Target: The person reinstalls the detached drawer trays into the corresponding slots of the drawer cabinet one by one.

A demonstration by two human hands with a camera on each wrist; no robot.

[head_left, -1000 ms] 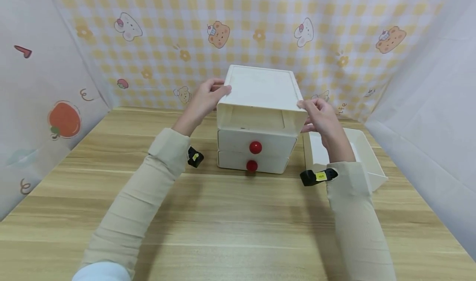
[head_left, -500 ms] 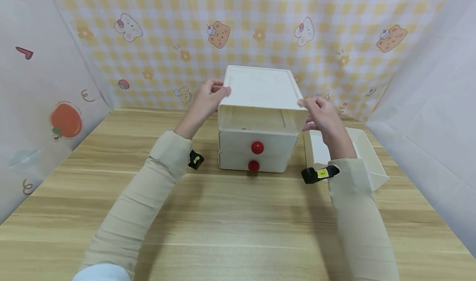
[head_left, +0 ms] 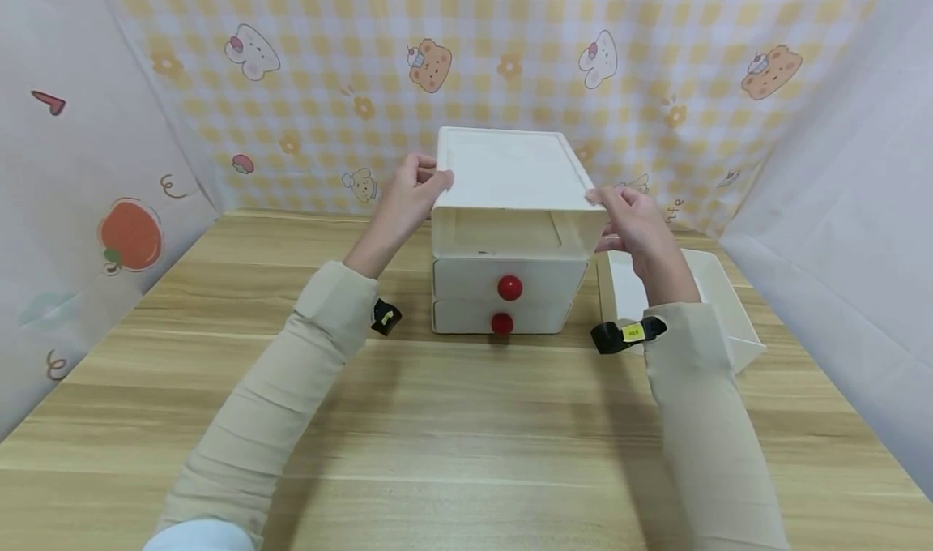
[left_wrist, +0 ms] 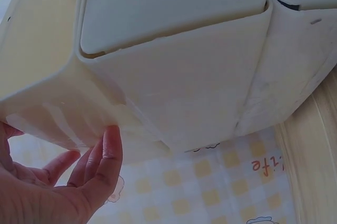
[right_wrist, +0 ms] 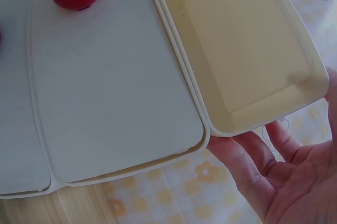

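Observation:
A white drawer casing (head_left: 510, 166), hollow and open at the front, sits on top of two white drawer units (head_left: 466, 279) with round red knobs (head_left: 509, 288). My left hand (head_left: 410, 193) holds the casing's left side, thumb on the top edge. In the left wrist view the fingers (left_wrist: 110, 150) touch its side wall. At the front right corner my right hand (head_left: 632, 225) grips the same casing. Its thumb rests on top, and the fingers (right_wrist: 237, 161) lie against the side in the right wrist view. Nothing shows inside the top casing.
A loose white drawer box (head_left: 717, 292), open on top, lies on the wooden table (head_left: 466, 454) to the right, partly behind the right forearm. A checked cloth (head_left: 510, 40) hangs behind the stack. White cloth walls stand on both sides.
The stack has turned slightly: the casing's back edge has shifted left, while its front and the drawers below have moved a little right. Both hands keep their hold.

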